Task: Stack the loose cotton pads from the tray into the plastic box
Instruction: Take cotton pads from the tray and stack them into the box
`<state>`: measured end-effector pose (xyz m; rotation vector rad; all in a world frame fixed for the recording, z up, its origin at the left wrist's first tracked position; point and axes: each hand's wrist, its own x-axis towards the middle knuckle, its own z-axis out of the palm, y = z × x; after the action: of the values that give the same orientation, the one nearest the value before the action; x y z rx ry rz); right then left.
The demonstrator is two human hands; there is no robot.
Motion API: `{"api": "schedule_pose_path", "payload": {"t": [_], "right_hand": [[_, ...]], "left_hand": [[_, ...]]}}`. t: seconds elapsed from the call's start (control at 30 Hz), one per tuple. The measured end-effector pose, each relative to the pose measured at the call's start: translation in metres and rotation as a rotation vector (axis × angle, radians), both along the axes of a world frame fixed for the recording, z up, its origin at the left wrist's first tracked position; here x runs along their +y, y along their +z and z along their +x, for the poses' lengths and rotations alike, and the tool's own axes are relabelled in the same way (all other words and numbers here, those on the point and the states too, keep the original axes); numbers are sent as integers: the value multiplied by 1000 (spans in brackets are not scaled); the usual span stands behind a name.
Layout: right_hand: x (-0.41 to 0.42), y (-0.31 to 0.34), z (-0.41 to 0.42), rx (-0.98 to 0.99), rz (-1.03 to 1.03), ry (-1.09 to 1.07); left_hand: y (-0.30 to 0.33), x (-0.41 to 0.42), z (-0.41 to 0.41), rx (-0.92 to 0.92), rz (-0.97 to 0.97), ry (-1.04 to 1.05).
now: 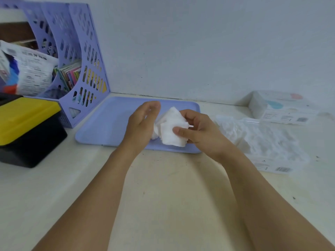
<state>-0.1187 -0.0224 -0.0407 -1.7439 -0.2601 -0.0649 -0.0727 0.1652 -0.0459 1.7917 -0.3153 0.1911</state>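
both hands gather cotton pads over the tray

the right hand (pixel 197 132) pinches a bunch of cotton pads (pixel 172 129) between thumb and fingers above the lilac tray (pixel 108 122), while the left hand (pixel 143 124), fingers loosely straight, presses against the bunch from 9 o'clock. the plastic box (pixel 262 142) (already holding white pads) sits at 3 o'clock of the tray, just beside it.

No legible text anywhere.
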Motion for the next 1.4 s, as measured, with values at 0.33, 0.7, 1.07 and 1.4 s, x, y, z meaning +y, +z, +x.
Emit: {"api": "schedule_pose_path", "payload": {"t": [0.33,0.7,1.07,1.4], "right_hand": [[7,6,-2,-58,43,-277],[-5,14,-4,-53,533,-80],[-1,18,-6,-277,-72,-70],[8,9,-2,-244,36,-364]], "left_hand": [[4,-14,-9,386,-419,-204],[3,-16,-10,480,-528,-146],[13,-20,-27,436,-301,-339],[7,-34,-29,539,-576,-346]]}}
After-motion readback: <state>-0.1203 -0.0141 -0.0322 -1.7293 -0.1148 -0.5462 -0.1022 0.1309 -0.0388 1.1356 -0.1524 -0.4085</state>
